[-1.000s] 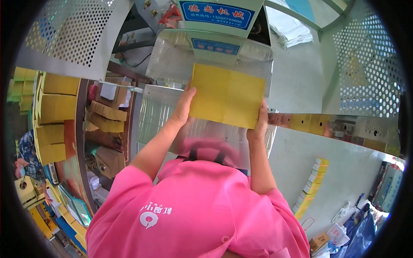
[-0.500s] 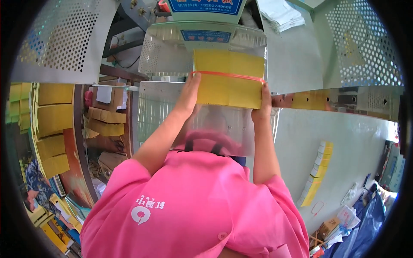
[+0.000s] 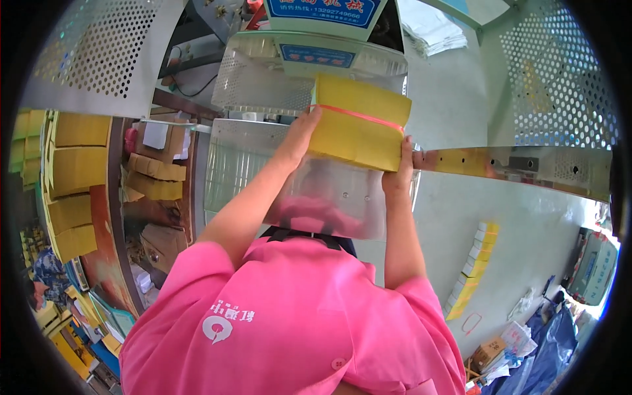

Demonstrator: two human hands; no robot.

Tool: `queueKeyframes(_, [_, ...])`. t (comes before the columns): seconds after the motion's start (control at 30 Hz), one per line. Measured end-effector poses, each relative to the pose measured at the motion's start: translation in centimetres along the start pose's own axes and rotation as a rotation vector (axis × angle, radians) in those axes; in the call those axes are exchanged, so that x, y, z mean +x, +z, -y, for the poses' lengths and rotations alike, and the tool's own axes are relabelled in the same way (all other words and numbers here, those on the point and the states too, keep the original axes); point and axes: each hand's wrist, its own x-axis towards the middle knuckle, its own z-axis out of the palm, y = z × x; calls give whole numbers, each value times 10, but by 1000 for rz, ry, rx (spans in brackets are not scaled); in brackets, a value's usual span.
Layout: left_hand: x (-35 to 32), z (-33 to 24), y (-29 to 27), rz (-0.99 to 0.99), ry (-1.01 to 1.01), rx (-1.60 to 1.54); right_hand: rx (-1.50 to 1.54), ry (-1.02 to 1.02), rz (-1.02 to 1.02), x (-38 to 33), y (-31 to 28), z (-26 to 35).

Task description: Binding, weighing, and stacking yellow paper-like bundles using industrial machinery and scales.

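Yellow bundle [image 3: 357, 136], probably paper, has a red band [image 3: 359, 116] across it.

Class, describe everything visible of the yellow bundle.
The yellow bundle is block-shaped, apparently paper or card, its broad face showing. A pinkish-red band crosses it. It slants in view, right end lower. The left hand and right hand hold opposite ends; contact with the metal surface is unclear.

From my remote station I log colours. Stack [image 3: 355, 143], near centre toward 1 o'clock: yellow, crossed by one pinkish-red band [image 3: 359, 117]. Shirt [image 3: 289, 303], 6 o'clock: pink, white emblem [image 3: 208, 328]. Panel [image 3: 108, 49], 10 o'clock: grey, round-hole pattern. Sign [image 3: 322, 13], 12 o'clock: blue, red and white lettering. Tarp [image 3: 550, 345], 4 o'clock: blue.
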Motion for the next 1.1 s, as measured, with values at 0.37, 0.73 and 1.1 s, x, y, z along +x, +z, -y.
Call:
queueKeyframes(0.37, [-9,6,-5,-59,60,126,34,-26,168,7,-13,-7])
queueKeyframes(0.73, [-151,15,-32,-331,-22,683,-593,-122,342,-95,-44,-11])
queueKeyframes(1.1, [-160,15,-50,-259,158,484,-977,-491,177,-111,-69,-4])
